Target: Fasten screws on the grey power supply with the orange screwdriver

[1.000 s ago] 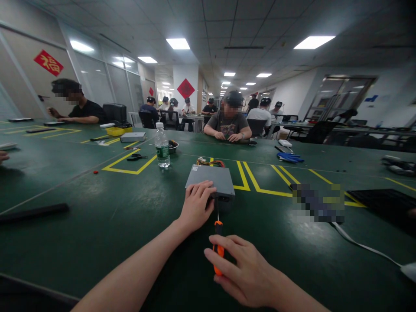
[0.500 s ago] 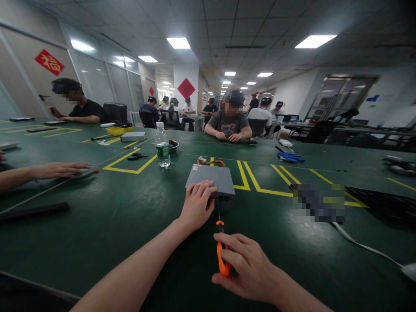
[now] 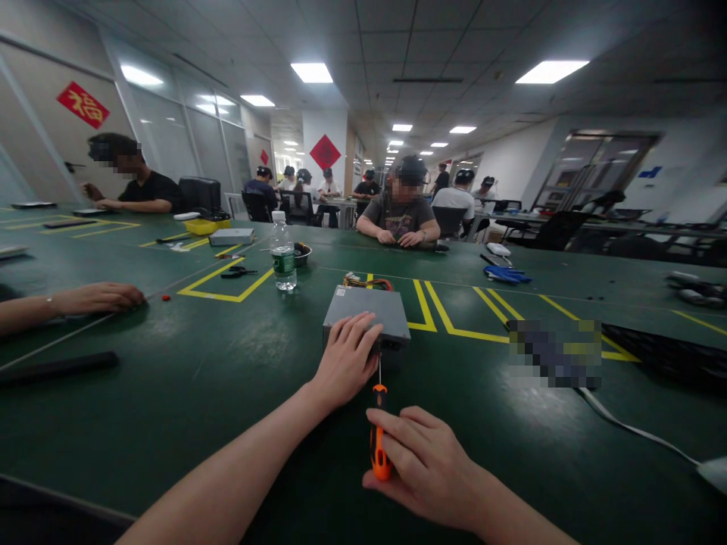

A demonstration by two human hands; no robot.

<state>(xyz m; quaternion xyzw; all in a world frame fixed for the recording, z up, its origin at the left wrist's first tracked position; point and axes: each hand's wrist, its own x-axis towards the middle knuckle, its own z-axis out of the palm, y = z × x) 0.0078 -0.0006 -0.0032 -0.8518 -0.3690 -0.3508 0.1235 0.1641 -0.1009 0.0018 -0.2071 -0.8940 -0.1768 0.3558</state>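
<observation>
A grey metal computer power supply unit (image 3: 363, 303) lies flat on the green table. My left hand (image 3: 349, 356) grips its near edge, fingers over the top and thumb low by the front face. Between the fingers and thumb of my right hand (image 3: 425, 462) is an orange and black screwdriver (image 3: 380, 454). Its thin shaft points away from me, up to the unit's front side. The tip's exact contact is hidden near my left thumb. Coloured cables (image 3: 369, 282) come out at the unit's far side.
A water bottle (image 3: 282, 253) stands beyond the unit to the left, near a bowl (image 3: 302, 253). Another person's hand (image 3: 107, 297) rests at the left by a black bar (image 3: 60, 369). Blue gloves (image 3: 505, 275) lie at the right. Opposite sits a co-worker (image 3: 400, 212).
My right hand and the screwdriver have shifted slightly left, and the handle has turned. The other person's hand at the left has drawn back a little and its fingers have curled.
</observation>
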